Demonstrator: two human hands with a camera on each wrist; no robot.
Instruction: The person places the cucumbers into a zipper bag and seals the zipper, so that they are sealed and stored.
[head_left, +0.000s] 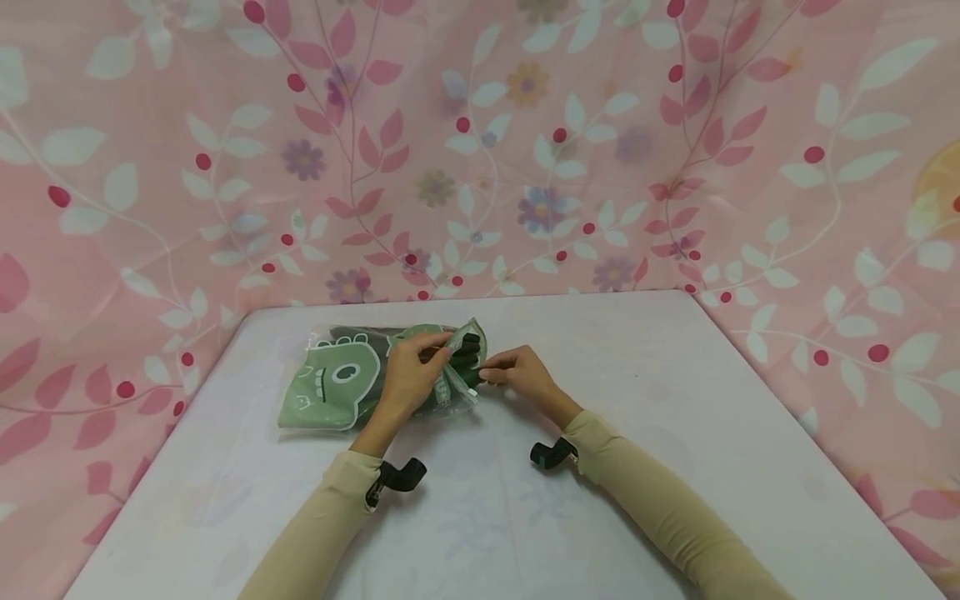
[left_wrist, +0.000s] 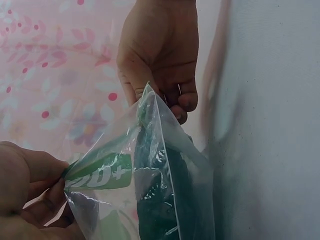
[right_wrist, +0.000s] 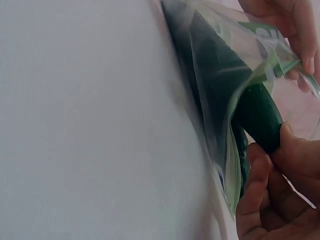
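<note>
A clear zip bag (head_left: pixel 330 379) with a green cartoon creature printed on it lies on the table, its mouth facing right. My left hand (head_left: pixel 411 371) pinches the upper edge of that mouth; in the left wrist view, the left hand's fingers (left_wrist: pixel 42 172) grip the film beside a green label. Inside is a smooth dark green item (right_wrist: pixel 262 112) with a narrowing end, its kind unclear. My right hand (head_left: pixel 521 375) is at the opening, and in the right wrist view its thumb and finger pinch the item's end. Another dark green piece (right_wrist: pixel 242 145) shows beneath it.
The table (head_left: pixel 637 467) has a white cloth over it. A pink floral curtain (head_left: pixel 495 167) hangs behind and along both sides. A black wrist camera (head_left: pixel 401 475) is strapped to the left forearm, another camera (head_left: pixel 551 454) to the right.
</note>
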